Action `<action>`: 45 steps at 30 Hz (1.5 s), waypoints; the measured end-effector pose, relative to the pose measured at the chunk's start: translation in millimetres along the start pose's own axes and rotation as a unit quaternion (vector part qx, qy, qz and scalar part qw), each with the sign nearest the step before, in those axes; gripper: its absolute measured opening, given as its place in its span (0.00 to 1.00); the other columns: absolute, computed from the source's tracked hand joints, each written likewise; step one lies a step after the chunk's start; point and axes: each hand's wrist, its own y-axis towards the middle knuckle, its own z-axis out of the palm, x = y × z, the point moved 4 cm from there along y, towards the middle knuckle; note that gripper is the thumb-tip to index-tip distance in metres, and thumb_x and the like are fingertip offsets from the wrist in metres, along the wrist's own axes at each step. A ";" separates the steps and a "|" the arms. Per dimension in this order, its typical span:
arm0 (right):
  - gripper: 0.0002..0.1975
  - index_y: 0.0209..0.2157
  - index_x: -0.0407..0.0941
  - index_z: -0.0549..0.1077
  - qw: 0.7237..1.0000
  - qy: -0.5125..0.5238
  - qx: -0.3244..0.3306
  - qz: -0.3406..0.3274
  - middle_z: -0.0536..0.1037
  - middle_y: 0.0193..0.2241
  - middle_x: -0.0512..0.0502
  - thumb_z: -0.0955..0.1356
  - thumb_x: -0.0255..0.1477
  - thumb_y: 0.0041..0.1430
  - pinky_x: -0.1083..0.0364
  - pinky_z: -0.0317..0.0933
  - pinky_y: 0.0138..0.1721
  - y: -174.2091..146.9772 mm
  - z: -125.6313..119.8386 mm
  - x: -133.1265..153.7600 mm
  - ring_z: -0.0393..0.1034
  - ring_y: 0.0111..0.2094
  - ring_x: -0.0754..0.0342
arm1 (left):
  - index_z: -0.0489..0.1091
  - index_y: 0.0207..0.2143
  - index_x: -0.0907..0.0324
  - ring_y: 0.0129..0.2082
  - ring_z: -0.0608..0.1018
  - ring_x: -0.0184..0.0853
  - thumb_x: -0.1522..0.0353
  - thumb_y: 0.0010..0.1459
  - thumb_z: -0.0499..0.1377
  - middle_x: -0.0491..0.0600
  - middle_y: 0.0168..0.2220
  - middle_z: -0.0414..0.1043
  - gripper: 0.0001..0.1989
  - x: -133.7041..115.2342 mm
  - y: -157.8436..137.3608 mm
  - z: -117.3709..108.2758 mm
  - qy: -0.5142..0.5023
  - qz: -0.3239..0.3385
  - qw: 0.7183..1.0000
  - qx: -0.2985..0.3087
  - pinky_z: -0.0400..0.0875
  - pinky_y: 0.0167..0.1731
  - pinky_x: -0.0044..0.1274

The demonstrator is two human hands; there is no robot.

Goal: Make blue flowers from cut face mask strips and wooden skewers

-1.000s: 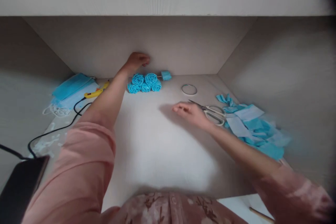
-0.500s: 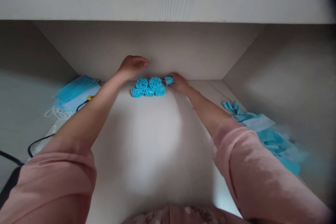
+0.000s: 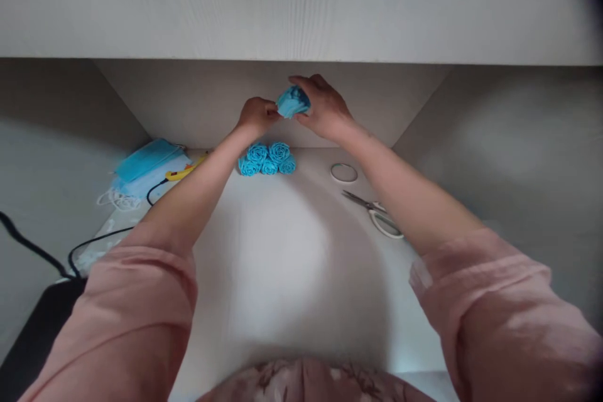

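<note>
A blue fabric-like rose is raised in front of the back wall. My right hand grips it from the right, with thumb and fingers curled about its head. From the left, my left hand pinches at the rose's base; the stem there is hidden by the fingers. Below both hands, several matching blue roses lie stacked in two rows on the white surface, their spiral faces toward me.
Blue face masks lie at the left beside a yellow corded tool, partly behind my left forearm. Scissors and a thin ring rest at the right. An overhead shelf spans the top; a black object stands front left.
My right hand has lifted the rose up from beside the stack. My left hand has shifted right to meet it. Scissors and ring now show beside my right forearm.
</note>
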 end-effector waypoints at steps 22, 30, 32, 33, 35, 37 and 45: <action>0.19 0.60 0.48 0.69 0.979 0.197 0.047 0.035 0.78 0.55 0.38 0.66 0.31 0.69 0.42 0.71 0.57 -274.3 50.7 61.5 0.74 0.57 0.46 | 0.75 0.30 0.62 0.30 0.77 0.35 0.74 0.62 0.58 0.52 0.27 0.73 0.08 95.1 24.1 1.0 -0.124 -0.110 0.986 0.003 0.72 0.42 0.28; 0.15 0.55 0.46 0.75 0.976 0.211 0.029 0.031 0.82 0.50 0.40 0.66 0.30 0.69 0.46 0.74 0.53 -274.3 57.9 64.2 0.77 0.52 0.49 | 0.73 0.27 0.63 0.27 0.73 0.30 0.73 0.64 0.58 0.51 0.26 0.72 0.11 98.7 9.2 7.1 -0.136 -0.055 0.989 -0.010 0.71 0.41 0.25; 0.15 0.55 0.45 0.75 0.975 0.219 0.022 0.030 0.82 0.50 0.40 0.66 0.30 0.69 0.47 0.74 0.53 -274.8 58.0 64.0 0.78 0.52 0.49 | 0.73 0.28 0.63 0.27 0.73 0.30 0.73 0.63 0.59 0.51 0.27 0.74 0.10 97.7 9.0 5.5 -0.141 -0.045 0.989 0.006 0.70 0.39 0.24; 0.15 0.54 0.46 0.75 0.974 0.223 0.020 0.029 0.82 0.49 0.40 0.66 0.29 0.69 0.47 0.74 0.53 -275.2 58.3 63.8 0.78 0.51 0.49 | 0.74 0.29 0.63 0.27 0.73 0.30 0.73 0.63 0.59 0.51 0.27 0.74 0.09 97.3 9.9 4.7 -0.142 -0.042 0.989 0.017 0.70 0.39 0.23; 0.15 0.54 0.47 0.76 0.973 0.226 0.019 0.028 0.82 0.49 0.41 0.66 0.29 0.69 0.47 0.74 0.53 -276.0 59.1 63.1 0.78 0.51 0.50 | 0.74 0.30 0.63 0.27 0.73 0.30 0.73 0.64 0.59 0.51 0.27 0.74 0.08 96.8 13.1 2.9 -0.146 -0.042 0.988 0.032 0.70 0.38 0.23; 0.14 0.54 0.47 0.76 0.974 0.226 0.019 0.026 0.82 0.49 0.41 0.66 0.28 0.68 0.47 0.74 0.53 -276.6 59.7 62.5 0.78 0.51 0.50 | 0.74 0.32 0.63 0.26 0.73 0.30 0.73 0.66 0.57 0.51 0.27 0.74 0.09 96.3 16.2 0.9 -0.156 -0.043 0.986 0.027 0.71 0.38 0.24; 0.14 0.53 0.46 0.77 0.974 0.224 0.029 0.030 0.82 0.49 0.41 0.66 0.29 0.69 0.48 0.74 0.53 -277.1 59.8 62.7 0.78 0.52 0.50 | 0.72 0.37 0.63 0.22 0.71 0.28 0.73 0.69 0.53 0.51 0.29 0.75 0.09 92.7 9.3 4.3 -0.187 -0.097 0.977 0.033 0.68 0.34 0.24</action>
